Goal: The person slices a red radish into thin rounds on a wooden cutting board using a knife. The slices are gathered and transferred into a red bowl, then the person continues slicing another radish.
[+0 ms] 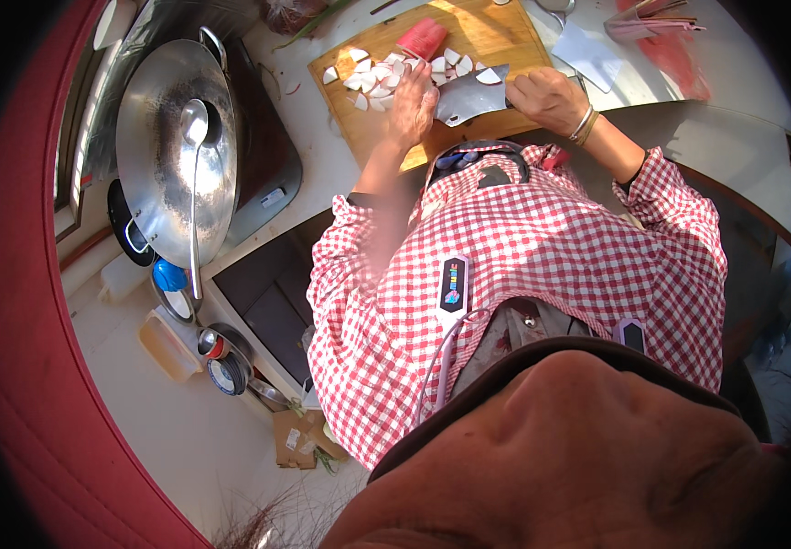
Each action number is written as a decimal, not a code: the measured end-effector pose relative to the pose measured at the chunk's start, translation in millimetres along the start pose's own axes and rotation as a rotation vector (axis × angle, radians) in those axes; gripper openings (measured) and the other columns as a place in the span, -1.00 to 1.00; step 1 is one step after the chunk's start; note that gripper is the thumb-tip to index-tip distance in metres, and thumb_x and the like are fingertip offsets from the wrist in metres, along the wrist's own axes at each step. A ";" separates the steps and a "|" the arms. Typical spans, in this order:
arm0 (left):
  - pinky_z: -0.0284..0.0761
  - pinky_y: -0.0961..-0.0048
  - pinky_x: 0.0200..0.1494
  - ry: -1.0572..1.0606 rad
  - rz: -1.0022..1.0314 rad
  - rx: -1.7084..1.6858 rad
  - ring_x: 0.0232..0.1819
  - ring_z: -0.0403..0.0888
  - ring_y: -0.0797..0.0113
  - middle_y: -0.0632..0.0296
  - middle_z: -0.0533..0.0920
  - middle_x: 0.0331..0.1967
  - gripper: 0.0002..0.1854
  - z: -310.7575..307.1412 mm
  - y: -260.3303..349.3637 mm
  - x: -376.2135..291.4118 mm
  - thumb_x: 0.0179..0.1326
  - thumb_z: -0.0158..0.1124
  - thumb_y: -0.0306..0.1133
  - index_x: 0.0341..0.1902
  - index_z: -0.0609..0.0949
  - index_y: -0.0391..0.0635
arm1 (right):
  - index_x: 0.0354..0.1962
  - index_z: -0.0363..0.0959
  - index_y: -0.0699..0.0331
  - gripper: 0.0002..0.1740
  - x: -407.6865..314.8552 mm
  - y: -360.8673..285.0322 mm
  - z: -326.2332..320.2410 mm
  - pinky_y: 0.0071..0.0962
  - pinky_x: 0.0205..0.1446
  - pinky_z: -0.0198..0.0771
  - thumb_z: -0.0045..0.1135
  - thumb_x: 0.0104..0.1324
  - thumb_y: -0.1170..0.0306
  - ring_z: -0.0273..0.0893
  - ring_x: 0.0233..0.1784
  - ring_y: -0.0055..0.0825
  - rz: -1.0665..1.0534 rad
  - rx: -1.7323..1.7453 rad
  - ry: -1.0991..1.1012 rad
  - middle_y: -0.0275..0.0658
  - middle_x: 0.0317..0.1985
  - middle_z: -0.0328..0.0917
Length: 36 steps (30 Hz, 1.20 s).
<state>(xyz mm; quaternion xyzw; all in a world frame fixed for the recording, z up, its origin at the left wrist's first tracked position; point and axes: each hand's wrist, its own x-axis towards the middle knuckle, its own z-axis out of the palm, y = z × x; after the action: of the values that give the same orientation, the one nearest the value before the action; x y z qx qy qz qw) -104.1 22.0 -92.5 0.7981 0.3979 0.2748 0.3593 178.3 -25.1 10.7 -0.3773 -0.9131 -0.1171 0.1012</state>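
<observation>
My right hand (552,99) grips the handle of a cleaver, with a bracelet and a band at the wrist. The broad dark cleaver blade (464,103) lies tilted over the near part of a wooden cutting board (498,27), and one white piece (488,76) rests on it. Held flat beside the blade's far end, my left hand (412,103) touches the heap of cut white radish pieces (368,77); nothing shows in its grasp. Beyond the heap lies an uncut red-skinned radish chunk (424,38).
To the left, a large steel wok (155,137) holds a long-handled ladle (195,123) whose handle overhangs the rim. White paper (586,56) and a bundle of sticks (649,26) lie right of the board. Bowls and pans (227,360) stand lower left, near a cardboard box (296,439).
</observation>
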 end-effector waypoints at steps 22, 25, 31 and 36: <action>0.48 0.13 0.10 0.033 -0.071 0.391 0.02 0.62 0.07 -0.02 0.66 -0.08 -0.29 -67.6 22.5 86.2 -0.20 0.50 -0.01 0.03 0.55 -0.18 | -0.32 0.44 0.30 -0.62 93.8 -128.8 24.9 -0.03 -0.18 0.42 0.18 0.24 0.11 0.57 -0.28 0.06 0.245 0.825 -0.646 0.07 -0.45 0.57; 0.52 0.17 0.08 0.209 -0.075 -0.043 0.02 0.62 0.05 -0.04 0.65 -0.10 -0.29 -98.5 52.6 65.6 -0.24 0.55 -0.12 0.03 0.54 -0.19 | -0.14 0.48 0.26 -0.60 80.2 -114.8 50.0 -0.04 -0.17 0.44 0.14 0.29 0.09 0.58 -0.28 0.07 0.359 0.727 -0.635 0.11 -0.45 0.57; 0.45 0.36 0.12 0.550 -0.283 -0.149 -0.01 0.51 0.28 0.10 0.49 -0.03 -0.17 -54.3 39.7 -28.7 -0.22 0.70 -0.26 0.07 0.35 -0.20 | -0.12 0.46 0.22 -0.56 26.4 -53.8 47.1 -0.08 -0.13 0.46 0.02 0.35 0.00 0.59 -0.25 -0.01 0.714 0.736 -0.502 0.00 -0.32 0.63; 0.40 0.28 0.11 0.734 -0.362 -0.060 -0.02 0.43 0.20 0.08 0.39 -0.05 -0.14 -17.5 -11.7 -67.7 -0.22 0.70 -0.24 0.06 0.28 -0.16 | -0.07 0.47 0.20 -0.56 35.2 -75.2 17.9 -0.11 -0.18 0.44 0.06 0.35 0.01 0.60 -0.27 -0.01 0.807 0.877 -0.481 0.00 -0.36 0.63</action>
<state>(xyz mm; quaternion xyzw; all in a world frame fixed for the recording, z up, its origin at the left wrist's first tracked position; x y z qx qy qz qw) -157.9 -23.3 -101.8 0.5533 0.6254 0.4853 0.2592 98.6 -48.3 -7.1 -0.6304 -0.6597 0.4024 0.0748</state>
